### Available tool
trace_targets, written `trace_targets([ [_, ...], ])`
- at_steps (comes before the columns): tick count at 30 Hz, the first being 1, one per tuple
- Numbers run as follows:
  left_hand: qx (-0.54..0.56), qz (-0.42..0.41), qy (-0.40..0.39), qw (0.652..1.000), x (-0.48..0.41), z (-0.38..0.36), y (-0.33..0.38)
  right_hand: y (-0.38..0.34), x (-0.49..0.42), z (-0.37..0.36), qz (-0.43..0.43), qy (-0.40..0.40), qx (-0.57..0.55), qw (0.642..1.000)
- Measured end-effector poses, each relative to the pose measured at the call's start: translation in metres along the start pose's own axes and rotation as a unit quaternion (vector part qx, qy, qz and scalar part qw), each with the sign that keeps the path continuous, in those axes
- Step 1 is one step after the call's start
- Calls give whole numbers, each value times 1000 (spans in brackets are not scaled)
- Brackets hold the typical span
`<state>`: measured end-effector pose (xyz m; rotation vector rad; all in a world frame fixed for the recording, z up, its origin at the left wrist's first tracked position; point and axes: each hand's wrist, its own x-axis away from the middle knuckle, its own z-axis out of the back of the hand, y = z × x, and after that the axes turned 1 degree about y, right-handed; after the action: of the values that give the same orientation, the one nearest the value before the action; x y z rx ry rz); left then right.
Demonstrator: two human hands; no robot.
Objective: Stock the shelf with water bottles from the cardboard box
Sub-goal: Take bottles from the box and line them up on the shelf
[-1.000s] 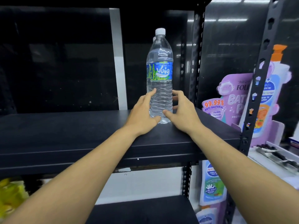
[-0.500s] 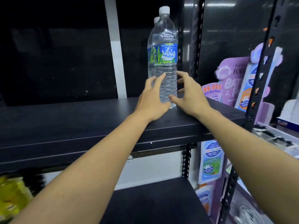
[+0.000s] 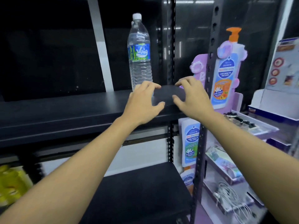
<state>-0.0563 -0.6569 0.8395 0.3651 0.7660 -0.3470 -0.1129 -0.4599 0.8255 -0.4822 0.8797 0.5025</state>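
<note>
We see the water bottle (image 3: pixel 140 50) standing upright on the black shelf (image 3: pixel 64 110), near its right end and back from the front edge. Our left hand (image 3: pixel 142 102) and right hand (image 3: pixel 192 99) hover side by side over that front edge, fingers loosely curled, gripping nothing

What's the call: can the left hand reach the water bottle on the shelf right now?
Probably yes. The left hand hovers open just in front of the water bottle, which stands upright on the shelf, and nothing shows between them.
</note>
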Motion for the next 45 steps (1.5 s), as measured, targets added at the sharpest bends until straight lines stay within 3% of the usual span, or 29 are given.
trace_targets([
  [5, -59, -31, -18, 998, 66, -38, 65, 29, 71, 28, 38, -26, 11, 999],
  [11, -82, 87, -147, 982, 156, -94, 121, 65, 183, 36, 25, -157, -20, 987],
  [19, -59, 228, -310, 921, 290, -153, 131, 77, 331, 13, -54, -363, -42, 929],
  [28, -12, 280, -478, 833, 452, -243, 105, 92, 491, -38, -187, -497, -31, 847],
  [36, 46, 366, -535, 760, 597, -338, 119, 124, 650, -89, -239, -615, -30, 751],
  [41, 68, 442, -499, 742, 667, -421, 122, 175, 729, -150, -234, -639, -40, 732],
  [45, 74, 490, -446, 746, 716, -496, 116, 215, 785, -215, -251, -616, -53, 745],
])
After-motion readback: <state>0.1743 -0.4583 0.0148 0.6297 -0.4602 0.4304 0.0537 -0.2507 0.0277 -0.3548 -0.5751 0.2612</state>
